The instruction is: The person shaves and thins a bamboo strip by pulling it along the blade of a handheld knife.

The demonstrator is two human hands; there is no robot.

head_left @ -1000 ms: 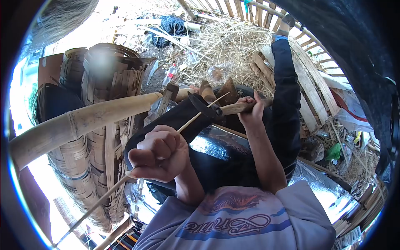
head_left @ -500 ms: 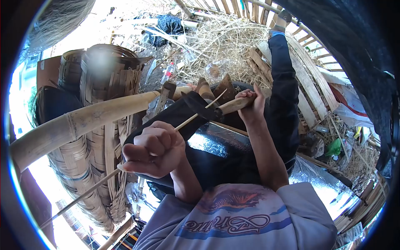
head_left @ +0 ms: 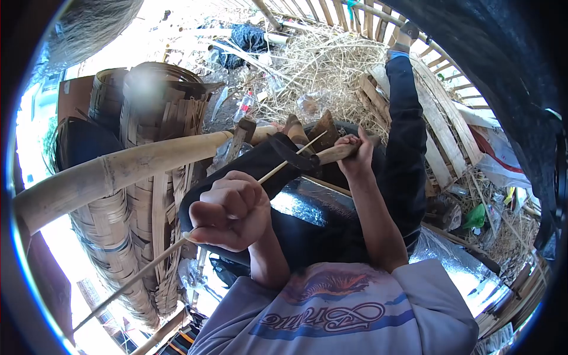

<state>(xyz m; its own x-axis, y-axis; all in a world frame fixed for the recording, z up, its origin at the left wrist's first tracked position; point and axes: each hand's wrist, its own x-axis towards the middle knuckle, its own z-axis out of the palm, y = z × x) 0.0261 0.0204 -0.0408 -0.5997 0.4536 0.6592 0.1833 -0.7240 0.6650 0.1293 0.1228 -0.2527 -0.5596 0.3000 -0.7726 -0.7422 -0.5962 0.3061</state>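
A long thin bamboo strip [head_left: 136, 278] runs diagonally from the lower left up past my knee. My left hand [head_left: 232, 210] is closed around it, fingers curled and the thumb tip lying along it. In my right hand [head_left: 357, 155] is the wooden handle of a knife [head_left: 337, 154], with my thumb pointing up. Its dark curved blade lies across the strip near the far end, above my dark-trousered knee. The strip's pale tip sticks out beyond the blade. Whether the edge bites into the strip is too small to tell.
A thick bamboo pole [head_left: 130, 168] crosses on the left, in front of rolled woven bamboo mats [head_left: 157, 118]. Straw and shavings [head_left: 331, 65] litter the ground ahead, with a plastic bottle [head_left: 244, 105]. Wooden slats [head_left: 441, 136] lie at the right, beside my outstretched leg.
My left hand has shifted slightly right with the strip. The knife, still held across the strip, sits almost where it was. The whole view has moved a little.
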